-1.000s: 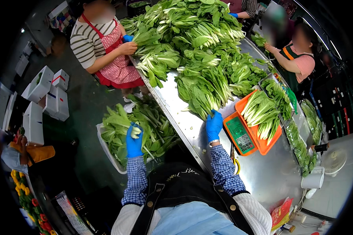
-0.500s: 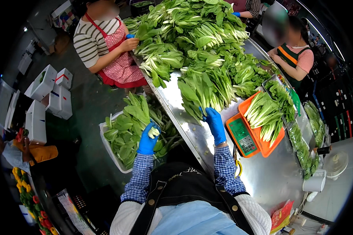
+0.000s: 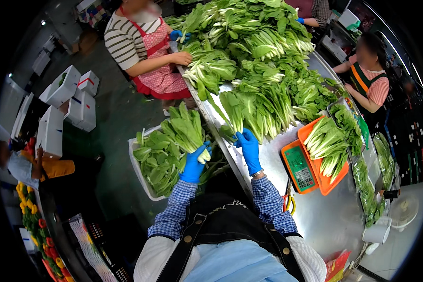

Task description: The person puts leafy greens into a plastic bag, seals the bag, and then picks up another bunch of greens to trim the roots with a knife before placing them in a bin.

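My left hand [image 3: 196,163], in a blue glove, is closed round the pale stems of a bunch of leafy greens [image 3: 185,128]. Its broad green leaves point away from me, over a white tub [image 3: 137,165] full of more greens. Above the near left edge of the metal table [image 3: 315,214], my gloved right hand [image 3: 249,149] pinches a leafy green [image 3: 233,108] by its white stem end. Just beyond that hand lies the large pile of leafy greens [image 3: 272,61].
Right of my hands stand a scale [image 3: 298,168] and an orange tray [image 3: 340,175] of greens. Scissors [image 3: 289,203] lie near me. Bagged greens [image 3: 365,188] line the right side. Co-workers stand at the left [image 3: 148,51] and right [image 3: 369,80]. White boxes [image 3: 82,110] sit on the floor.
My view has swung, shifting the scene rightward. My right hand has drawn a green leftward from the pile's near edge. The left co-worker's hands have moved apart; my left hand keeps its bunch.
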Motion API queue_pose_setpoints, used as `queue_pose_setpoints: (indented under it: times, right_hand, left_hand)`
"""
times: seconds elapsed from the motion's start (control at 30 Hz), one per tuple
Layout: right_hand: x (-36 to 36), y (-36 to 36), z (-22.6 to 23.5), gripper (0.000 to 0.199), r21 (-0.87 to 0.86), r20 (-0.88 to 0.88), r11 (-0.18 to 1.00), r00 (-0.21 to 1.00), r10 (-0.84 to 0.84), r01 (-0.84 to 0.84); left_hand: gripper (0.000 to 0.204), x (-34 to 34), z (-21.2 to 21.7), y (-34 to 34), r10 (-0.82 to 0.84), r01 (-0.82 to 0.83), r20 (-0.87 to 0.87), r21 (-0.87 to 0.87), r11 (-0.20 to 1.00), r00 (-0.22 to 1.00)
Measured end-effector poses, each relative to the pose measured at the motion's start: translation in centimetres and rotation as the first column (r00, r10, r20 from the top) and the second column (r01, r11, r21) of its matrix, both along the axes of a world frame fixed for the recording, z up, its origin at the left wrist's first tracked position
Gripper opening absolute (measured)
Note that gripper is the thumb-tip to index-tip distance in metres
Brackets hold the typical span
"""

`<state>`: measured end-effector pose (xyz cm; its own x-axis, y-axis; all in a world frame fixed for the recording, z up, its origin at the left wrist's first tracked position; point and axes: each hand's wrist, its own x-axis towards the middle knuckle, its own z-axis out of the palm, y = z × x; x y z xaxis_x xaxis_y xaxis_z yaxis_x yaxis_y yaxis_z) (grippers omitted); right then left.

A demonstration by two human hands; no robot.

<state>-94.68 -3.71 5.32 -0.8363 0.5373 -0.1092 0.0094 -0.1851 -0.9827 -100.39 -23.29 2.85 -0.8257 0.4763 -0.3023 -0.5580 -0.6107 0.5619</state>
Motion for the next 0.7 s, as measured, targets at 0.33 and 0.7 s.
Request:
queue_pose_setpoints:
  times: [0.33,0.7]
  right_hand:
    - [-1.1,-7.7,1.0,0.032,0.477,0.126,0.870,0.989,0.072,-0.124]
    - [-1.5,-9.4,0.1,0.037,0.801,0.212,0.571,0.977,0.011,-0.180]
  left_hand:
    - [0.020,0.1,-0.2,0.8,0.072,-0.079,-0.089,-0.077,0.994,0.993]
    - [0.039,-0.1,0.3,1.0,0.179,-0.221,-0.193,-0.223,0.950,0.965]
